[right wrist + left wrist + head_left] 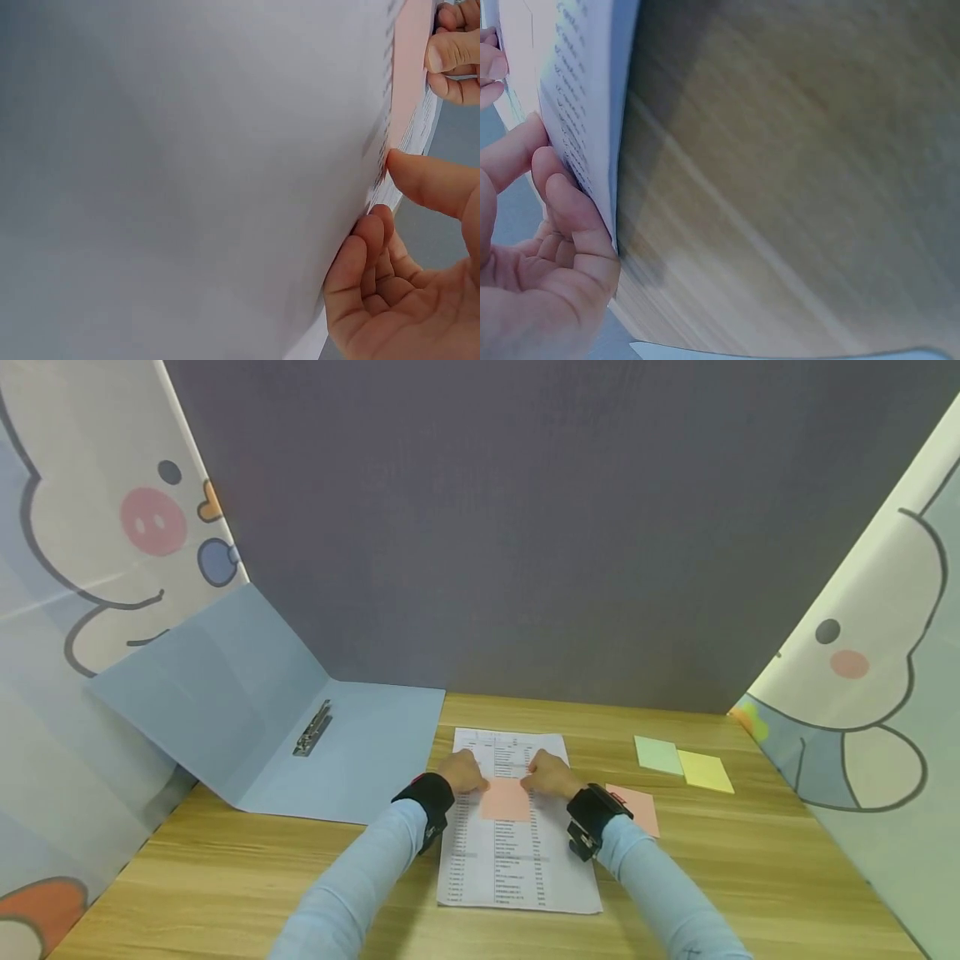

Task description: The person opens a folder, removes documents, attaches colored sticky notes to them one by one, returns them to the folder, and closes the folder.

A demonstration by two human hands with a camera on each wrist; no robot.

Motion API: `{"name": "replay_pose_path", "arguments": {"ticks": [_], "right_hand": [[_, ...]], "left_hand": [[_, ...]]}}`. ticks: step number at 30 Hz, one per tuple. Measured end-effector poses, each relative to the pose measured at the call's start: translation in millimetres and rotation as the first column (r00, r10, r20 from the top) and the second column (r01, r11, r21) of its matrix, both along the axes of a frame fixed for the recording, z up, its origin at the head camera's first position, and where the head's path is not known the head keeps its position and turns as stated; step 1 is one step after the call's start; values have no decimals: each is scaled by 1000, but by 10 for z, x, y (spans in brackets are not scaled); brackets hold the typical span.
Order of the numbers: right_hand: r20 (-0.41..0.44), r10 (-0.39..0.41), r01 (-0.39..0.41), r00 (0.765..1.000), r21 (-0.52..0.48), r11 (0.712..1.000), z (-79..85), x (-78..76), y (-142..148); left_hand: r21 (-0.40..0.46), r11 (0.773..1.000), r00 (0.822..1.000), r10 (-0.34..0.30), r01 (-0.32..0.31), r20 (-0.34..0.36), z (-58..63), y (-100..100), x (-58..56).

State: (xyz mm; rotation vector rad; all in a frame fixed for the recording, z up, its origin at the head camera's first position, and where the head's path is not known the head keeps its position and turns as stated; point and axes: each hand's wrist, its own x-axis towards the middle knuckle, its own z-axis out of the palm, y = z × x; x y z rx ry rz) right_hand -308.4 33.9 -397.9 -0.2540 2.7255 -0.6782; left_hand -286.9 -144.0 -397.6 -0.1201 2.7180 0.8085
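Note:
A sheaf of printed sheets lies in front of me with a pink sticky note on its upper middle. My left hand touches the note's upper left corner with the thumb. At its upper right corner is my right hand, the thumb outstretched onto the note. The other fingers of both hands are bent and rest against the paper. In the right wrist view a gap separates the right thumb from the bent fingers. The left wrist view shows the left thumb close to the bent fingers.
At the left stands an opened light blue folder with a metal clip inside. To the right lie a pink note pad, partly behind the right wrist, a green pad and a yellow pad. A grey panel rises behind the wooden table.

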Motion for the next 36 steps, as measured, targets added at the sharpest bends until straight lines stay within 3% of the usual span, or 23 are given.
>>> {"name": "replay_pose_path", "arguments": {"ticks": [9, 16, 21, 25, 31, 36], "right_hand": [[61, -90, 86, 994, 53, 995, 36, 80, -154], [70, -132, 124, 989, 103, 987, 31, 55, -220], [58, -123, 117, 991, 85, 989, -40, -31, -169], [50, -86, 82, 995, 82, 993, -35, -87, -123], [16, -13, 11, 1000, 102, 995, 20, -116, -61], [-9, 3, -2, 1000, 37, 999, 34, -112, -13]], "left_hand": [[15, 1000, 1000, -10, 9, 16, 26, 9, 3], [-11, 999, 999, -34, 35, 14, 9, 8, -37], [19, 1000, 1000, -14, 13, 25, 77, 17, -4], [-9, 999, 999, -35, 35, -1, 100, 21, 24], [-4, 1000, 1000, -16, 16, 11, 72, 11, 18], [29, 1000, 1000, -6, 6, 16, 46, -16, 6]]}}
